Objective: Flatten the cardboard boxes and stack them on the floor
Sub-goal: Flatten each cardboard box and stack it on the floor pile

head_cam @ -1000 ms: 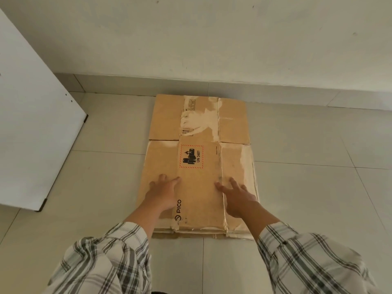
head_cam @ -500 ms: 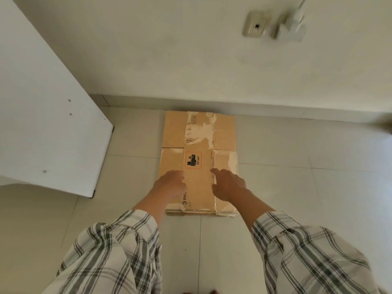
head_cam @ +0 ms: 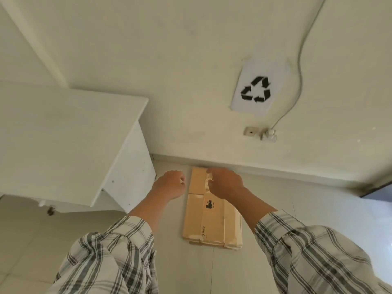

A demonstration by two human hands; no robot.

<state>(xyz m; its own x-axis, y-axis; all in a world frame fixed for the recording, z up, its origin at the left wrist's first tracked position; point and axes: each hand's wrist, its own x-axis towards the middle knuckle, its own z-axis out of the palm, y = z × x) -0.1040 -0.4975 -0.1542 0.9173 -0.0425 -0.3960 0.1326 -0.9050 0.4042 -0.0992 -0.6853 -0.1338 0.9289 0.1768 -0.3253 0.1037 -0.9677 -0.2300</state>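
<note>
A flattened brown cardboard box (head_cam: 213, 221) lies on the tiled floor by the wall, on top of at least one more flat sheet whose edges show at its near end. My left hand (head_cam: 169, 184) hangs in the air to the left of the cardboard, fingers curled in, holding nothing. My right hand (head_cam: 226, 183) hovers over the far half of the cardboard with fingers loosely bent, also holding nothing, and hides part of that half. Both arms wear plaid sleeves.
A white table (head_cam: 70, 141) stands at the left, its side panel close to the cardboard. On the wall are a recycling sign (head_cam: 257, 90), a socket with a plug (head_cam: 259, 133) and a cable. A dark doorway edge (head_cam: 379, 188) shows at far right.
Both hands have lifted off the cardboard and risen. The view has pulled up and away from the floor, bringing the table top, the socket and the recycling sign into sight.
</note>
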